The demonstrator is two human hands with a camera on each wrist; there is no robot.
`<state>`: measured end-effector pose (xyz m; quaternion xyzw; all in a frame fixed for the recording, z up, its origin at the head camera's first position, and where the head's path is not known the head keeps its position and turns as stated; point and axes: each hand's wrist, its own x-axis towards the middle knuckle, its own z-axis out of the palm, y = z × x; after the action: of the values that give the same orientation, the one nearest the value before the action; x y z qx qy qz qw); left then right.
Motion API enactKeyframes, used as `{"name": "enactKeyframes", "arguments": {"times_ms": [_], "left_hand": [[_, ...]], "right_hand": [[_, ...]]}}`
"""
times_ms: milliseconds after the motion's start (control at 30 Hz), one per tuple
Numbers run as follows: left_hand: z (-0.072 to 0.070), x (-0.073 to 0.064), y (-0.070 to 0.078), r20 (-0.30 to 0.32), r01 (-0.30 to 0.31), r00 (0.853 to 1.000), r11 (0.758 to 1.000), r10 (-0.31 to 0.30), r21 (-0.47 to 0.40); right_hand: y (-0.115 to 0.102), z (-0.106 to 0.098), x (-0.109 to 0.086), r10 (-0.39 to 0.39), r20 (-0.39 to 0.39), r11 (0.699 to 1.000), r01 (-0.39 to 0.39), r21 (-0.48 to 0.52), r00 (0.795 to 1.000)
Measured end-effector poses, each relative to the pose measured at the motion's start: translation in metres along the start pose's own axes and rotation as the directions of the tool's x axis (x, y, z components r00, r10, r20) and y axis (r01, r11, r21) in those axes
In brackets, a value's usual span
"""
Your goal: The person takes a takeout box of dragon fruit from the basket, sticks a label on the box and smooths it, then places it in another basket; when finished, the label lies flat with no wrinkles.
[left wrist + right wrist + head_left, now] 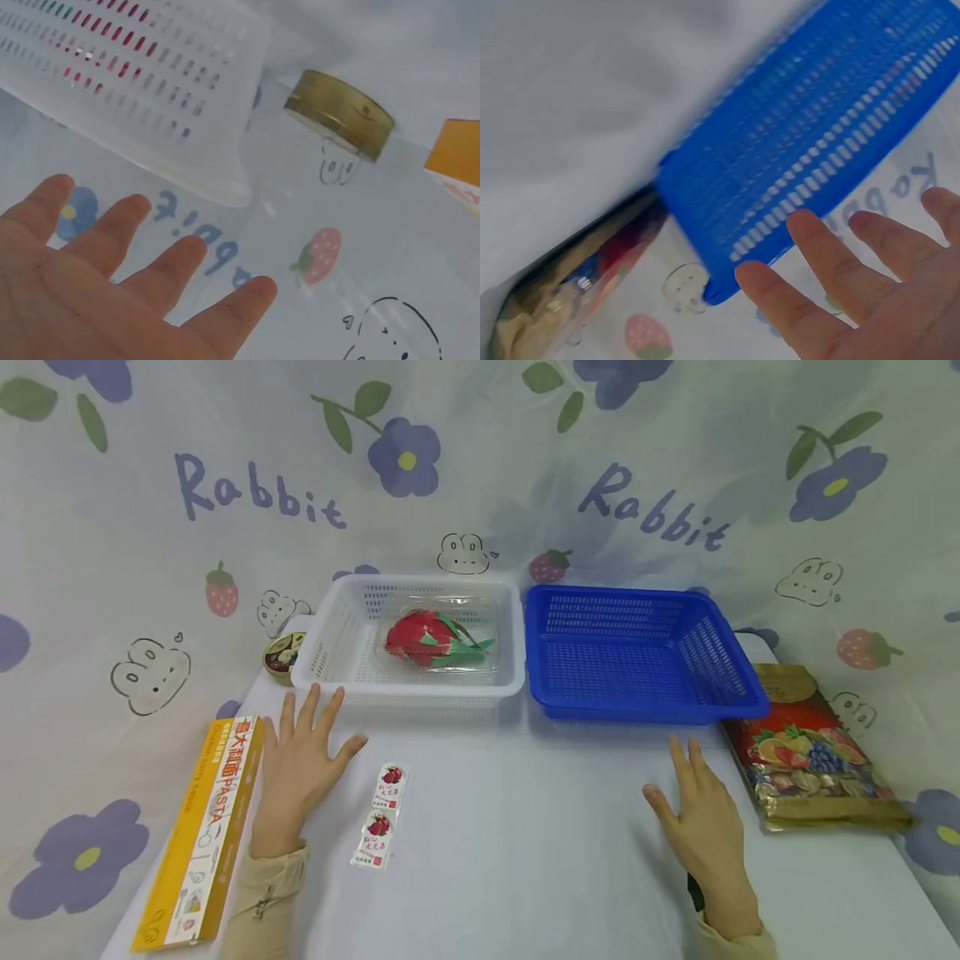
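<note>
My left hand [300, 774] is spread flat with straight fingers and holds nothing, just in front of the white basket [408, 691]. Inside that basket lies a clear plastic box with a red and green dragon fruit [427, 639]. Beside the left hand, on its right, two stickers [378, 814] with dragon fruit pictures lie on the table. My right hand [705, 822] hovers with fingers extended and holds nothing, in front of the blue basket [645, 710]. In the left wrist view the fingers [169, 274] are apart from the white basket.
A yellow pasta box [198, 835] lies left of the left hand. Behind it, a small round tin [283, 657] stands by the white basket. A red and gold fruit-printed bag [821, 756] lies at the right. The white table [525, 852] backs onto a patterned curtain [480, 460].
</note>
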<state>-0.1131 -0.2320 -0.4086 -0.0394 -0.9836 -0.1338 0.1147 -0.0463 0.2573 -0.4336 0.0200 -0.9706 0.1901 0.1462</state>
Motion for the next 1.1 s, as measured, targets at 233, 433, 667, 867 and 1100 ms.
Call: {"name": "enactKeyframes", "arguments": {"times_ms": [233,433,667,867,1100], "left_hand": [[-0.008,0.029,0.013,0.056,0.019,0.998,0.996,-0.014,-0.085],[-0.010,0.060,0.029,0.114,0.034,0.993,0.983,-0.014,-0.181],[-0.007,0.087,0.039,0.215,0.100,0.975,0.965,-0.048,-0.241],[-0.013,0.109,0.043,0.430,0.208,0.900,0.934,-0.066,-0.291],[-0.026,0.137,0.055,0.526,0.227,0.851,0.907,-0.007,-0.356]], "right_hand": [[-0.041,0.008,0.025,-0.084,0.009,0.982,0.081,0.173,0.996],[-0.081,0.023,0.047,-0.177,0.059,0.943,0.152,0.295,0.982],[-0.117,0.047,0.063,-0.231,0.126,0.902,0.164,0.399,0.965],[-0.141,0.061,0.076,-0.238,0.216,0.886,0.121,0.447,0.947],[-0.153,0.073,0.089,-0.202,0.286,0.898,0.061,0.435,0.937]]}}
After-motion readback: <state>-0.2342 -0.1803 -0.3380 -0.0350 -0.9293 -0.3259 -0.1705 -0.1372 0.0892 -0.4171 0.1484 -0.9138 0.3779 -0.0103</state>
